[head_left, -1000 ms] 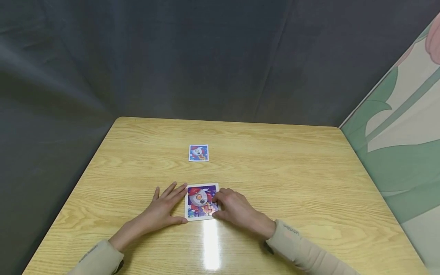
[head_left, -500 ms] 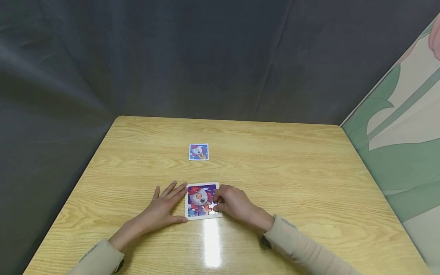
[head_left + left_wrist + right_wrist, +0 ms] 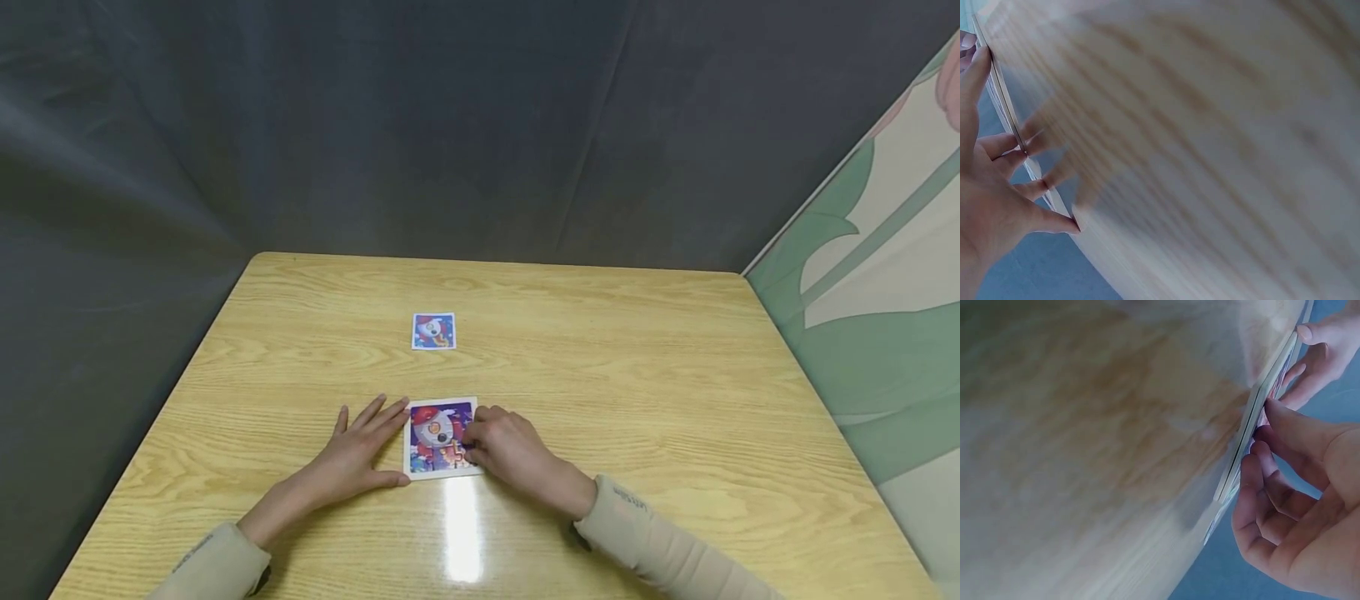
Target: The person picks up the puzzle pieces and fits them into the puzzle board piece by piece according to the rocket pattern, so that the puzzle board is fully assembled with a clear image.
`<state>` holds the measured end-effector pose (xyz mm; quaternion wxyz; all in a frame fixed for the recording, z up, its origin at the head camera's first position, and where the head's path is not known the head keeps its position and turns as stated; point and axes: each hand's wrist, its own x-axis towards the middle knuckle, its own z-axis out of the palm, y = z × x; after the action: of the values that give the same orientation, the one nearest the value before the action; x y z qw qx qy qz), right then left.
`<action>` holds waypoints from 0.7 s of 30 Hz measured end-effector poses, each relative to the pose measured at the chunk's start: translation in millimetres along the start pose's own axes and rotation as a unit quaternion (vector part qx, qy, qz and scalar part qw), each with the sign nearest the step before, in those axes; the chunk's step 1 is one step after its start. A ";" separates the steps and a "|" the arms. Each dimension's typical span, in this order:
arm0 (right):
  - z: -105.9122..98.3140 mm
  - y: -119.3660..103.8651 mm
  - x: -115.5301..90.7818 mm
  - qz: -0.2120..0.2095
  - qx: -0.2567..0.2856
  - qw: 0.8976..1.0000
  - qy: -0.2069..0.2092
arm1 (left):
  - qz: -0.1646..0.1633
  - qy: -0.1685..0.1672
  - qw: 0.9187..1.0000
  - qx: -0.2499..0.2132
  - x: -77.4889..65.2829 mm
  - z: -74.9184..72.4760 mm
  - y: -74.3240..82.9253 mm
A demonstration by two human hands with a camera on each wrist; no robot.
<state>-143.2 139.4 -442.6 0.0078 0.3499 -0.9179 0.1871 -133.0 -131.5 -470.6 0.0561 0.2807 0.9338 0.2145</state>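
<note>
A white-framed jigsaw puzzle [image 3: 438, 429] lies flat near the middle of the wooden table, its picture a white-faced cartoon character with red, on purple. My left hand [image 3: 356, 457] spreads along the left side, fingertips and thumb touching the frame. At the right edge, my right hand [image 3: 517, 454] pinches a puzzle piece with bent thumb and index finger, close over the lower right of the picture; the fingers mostly hide the piece. In the right wrist view, the thumb and index fingertips meet the puzzle's surface and the other fingers curl beside its edge.
A small picture card [image 3: 433, 331] with a similar character lies farther back on the table [image 3: 637, 358]. Dark cloth [image 3: 450, 133] hangs behind and at the left. A flower-patterned cloth [image 3: 885, 333] stands along the right side.
My right thumb and index finger have shifted slightly at the puzzle's lower right, where a bright glare seen half a second ago has faded. The left hand stays in place.
</note>
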 end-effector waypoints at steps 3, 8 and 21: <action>0.1 0.0 -0.9 -0.002 0.000 1.000 0.001 | 0.000 0.000 1.000 0.001 -0.2 -0.2 0.3; 1.2 -0.2 -1.5 -0.003 -0.001 1.000 0.002 | -0.003 -0.002 1.000 0.002 0.1 -0.3 0.4; 1.0 -0.3 -2.0 -0.010 -0.007 1.000 0.007 | -0.004 -0.004 1.000 0.000 0.1 -0.1 0.5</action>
<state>-141.4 140.2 -443.8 0.0182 0.3577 -0.9156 0.1829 -132.9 -131.2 -470.3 0.0603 0.2780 0.9347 0.2131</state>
